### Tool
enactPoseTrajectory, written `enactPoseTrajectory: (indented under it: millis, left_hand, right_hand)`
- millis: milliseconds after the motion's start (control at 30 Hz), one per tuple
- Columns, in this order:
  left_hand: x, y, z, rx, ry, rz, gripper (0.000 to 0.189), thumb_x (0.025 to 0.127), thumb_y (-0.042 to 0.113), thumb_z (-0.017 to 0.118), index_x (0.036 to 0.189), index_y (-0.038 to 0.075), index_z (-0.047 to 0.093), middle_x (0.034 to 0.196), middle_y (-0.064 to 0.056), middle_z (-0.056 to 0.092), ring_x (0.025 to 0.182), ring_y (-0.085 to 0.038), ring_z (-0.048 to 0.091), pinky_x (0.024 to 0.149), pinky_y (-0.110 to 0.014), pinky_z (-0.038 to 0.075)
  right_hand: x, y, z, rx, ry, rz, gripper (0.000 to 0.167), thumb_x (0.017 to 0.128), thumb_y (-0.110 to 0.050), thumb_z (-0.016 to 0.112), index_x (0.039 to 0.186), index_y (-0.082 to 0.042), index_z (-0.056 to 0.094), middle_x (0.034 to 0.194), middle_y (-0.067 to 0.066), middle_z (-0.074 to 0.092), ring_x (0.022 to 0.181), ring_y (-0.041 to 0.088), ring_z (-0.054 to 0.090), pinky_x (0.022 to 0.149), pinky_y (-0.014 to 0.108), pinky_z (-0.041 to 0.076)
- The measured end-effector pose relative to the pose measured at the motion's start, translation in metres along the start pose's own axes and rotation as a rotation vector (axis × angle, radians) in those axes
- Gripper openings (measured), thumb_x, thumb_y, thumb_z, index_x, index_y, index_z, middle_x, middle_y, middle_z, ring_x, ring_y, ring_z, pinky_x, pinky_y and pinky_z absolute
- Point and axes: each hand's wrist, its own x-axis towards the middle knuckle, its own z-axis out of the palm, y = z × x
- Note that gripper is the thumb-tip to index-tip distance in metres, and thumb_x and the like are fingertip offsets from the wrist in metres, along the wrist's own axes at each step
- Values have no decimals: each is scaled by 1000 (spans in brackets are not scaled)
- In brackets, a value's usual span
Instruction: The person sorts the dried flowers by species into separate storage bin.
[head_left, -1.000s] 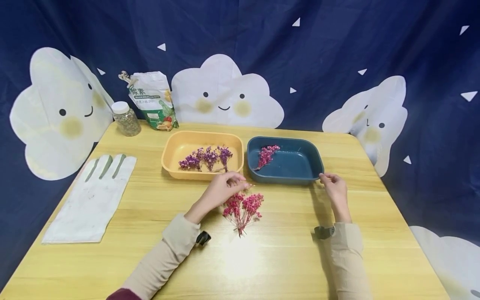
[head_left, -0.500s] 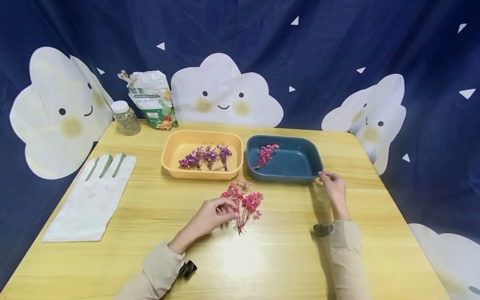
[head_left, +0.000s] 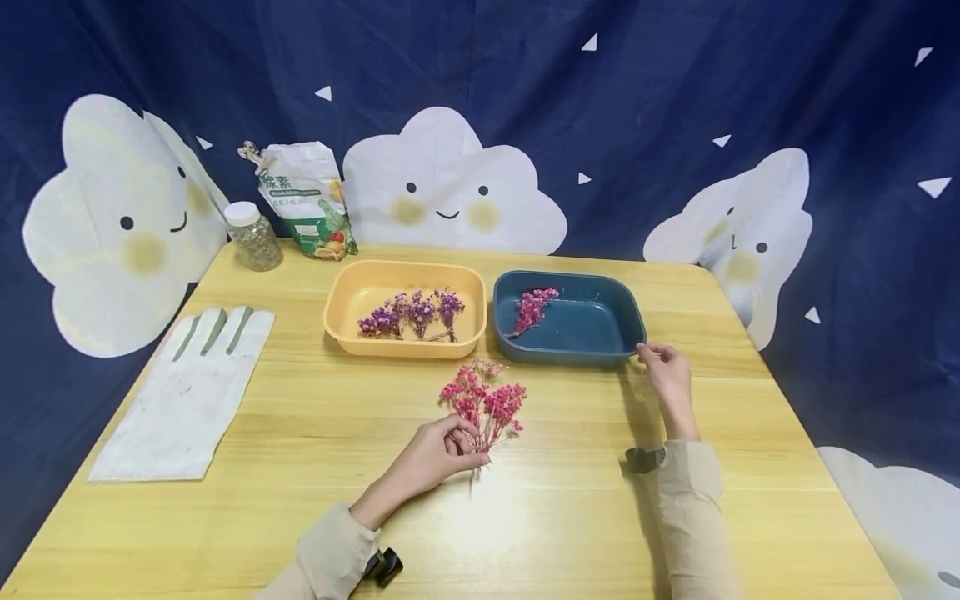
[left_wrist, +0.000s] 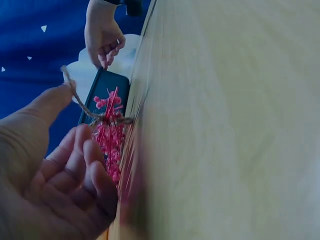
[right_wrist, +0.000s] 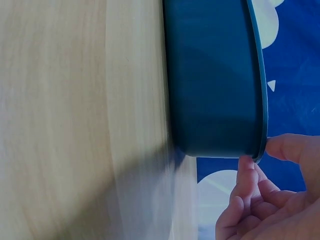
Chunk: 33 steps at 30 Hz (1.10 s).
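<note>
A bunch of pink dried flowers (head_left: 498,406), tied with twine (left_wrist: 78,95), lies on the table in front of the two basins. My left hand (head_left: 435,454) is at its stems, thumb and fingers apart on either side; in the left wrist view the thumb touches the twine's loose end. My right hand (head_left: 667,383) pinches the near right corner of the dark blue plastic basin (right_wrist: 215,90), thumb and fingers on its rim. One pink sprig (head_left: 534,310) lies inside that basin. Beside it, a yellow basin (head_left: 341,329) holds several purple dried sprigs (head_left: 420,314).
On the left of the wooden table (head_left: 570,533) lies a white cloth-like glove shape (head_left: 176,408) with green-grey stripes. A lidded jar (head_left: 257,242) and a clipped white and green bag (head_left: 307,204) stand at the back left. A blue cloud-print curtain (head_left: 615,100) hangs behind.
My left hand has come back from the top of the pink bunch, toward me, down to its stems. The right hand stays on the blue basin's corner.
</note>
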Motion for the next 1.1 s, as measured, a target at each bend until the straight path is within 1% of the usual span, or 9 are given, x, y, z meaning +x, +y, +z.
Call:
enactPoseTrajectory:
  millis: [100, 267, 433, 533, 700, 800, 900, 1000, 1100]
  left_hand:
    - [1, 0, 1, 57, 2, -20, 34, 76, 27, 80, 94, 6, 61, 72, 5, 59, 59, -7, 52, 56, -21, 47]
    - [2, 1, 3, 147, 41, -74, 35, 74, 32, 81, 87, 9, 59, 70, 5, 56, 60, -9, 51, 57, -22, 45]
    - [4, 4, 5, 265, 65, -91, 37, 71, 39, 81, 85, 12, 59, 69, 7, 56, 59, -8, 49, 56, -23, 42]
    - [6, 5, 6, 298, 72, -103, 33, 72, 38, 80, 83, 14, 60, 69, 8, 57, 59, -6, 50, 55, -23, 42]
    - [7, 5, 7, 283, 82, -127, 23, 75, 32, 77, 84, 16, 62, 70, 10, 59, 60, -5, 52, 56, -24, 44]
    - [7, 4, 7, 258, 97, -130, 20, 77, 27, 76, 85, 14, 64, 70, 10, 62, 61, -4, 55, 56, -24, 45]
    - [7, 2, 7, 212, 110, -128, 16, 79, 22, 74, 87, 12, 65, 70, 8, 65, 62, -5, 58, 58, -26, 48]
    - [7, 0, 7, 146, 114, -132, 15, 80, 16, 73, 90, 9, 65, 72, 4, 67, 64, -7, 61, 62, -28, 51]
    - [7, -2, 6, 73, 121, -148, 15, 80, 15, 72, 92, 8, 66, 76, 2, 69, 68, -9, 63, 65, -29, 53]
  right_hand:
    - [0, 0, 0, 8, 1, 0, 40, 95, -26, 57, 118, 6, 57, 76, -12, 56, 85, 15, 55, 68, 17, 46]
    - [-1, -1, -1, 14, -12, -2, 39, 95, -26, 55, 118, 6, 56, 79, -8, 58, 88, 17, 56, 76, 22, 48]
    - [-2, -1, -2, 14, -23, 7, 40, 96, -26, 54, 120, 6, 56, 82, -8, 57, 93, 22, 56, 82, 28, 48]
    - [-1, -1, -2, 11, -27, 12, 40, 96, -27, 54, 120, 5, 55, 82, -9, 57, 94, 22, 56, 83, 29, 48]
    - [-1, -2, -1, 8, -20, 15, 40, 96, -27, 54, 120, 5, 56, 83, -7, 58, 91, 19, 57, 81, 27, 48]
    - [-1, -2, -1, 2, -12, 10, 39, 96, -28, 55, 118, 4, 57, 84, -5, 60, 91, 20, 57, 79, 26, 48]
    - [-1, -2, -2, -3, -13, 6, 39, 96, -28, 54, 117, 5, 57, 86, -2, 61, 92, 22, 56, 79, 27, 47]
    - [-1, -2, -1, -4, -12, 6, 38, 96, -28, 55, 115, 4, 58, 82, -5, 61, 91, 20, 56, 77, 25, 47]
    - [0, -1, -1, -5, -5, 6, 36, 95, -27, 56, 115, 4, 58, 78, -9, 59, 88, 17, 57, 75, 23, 47]
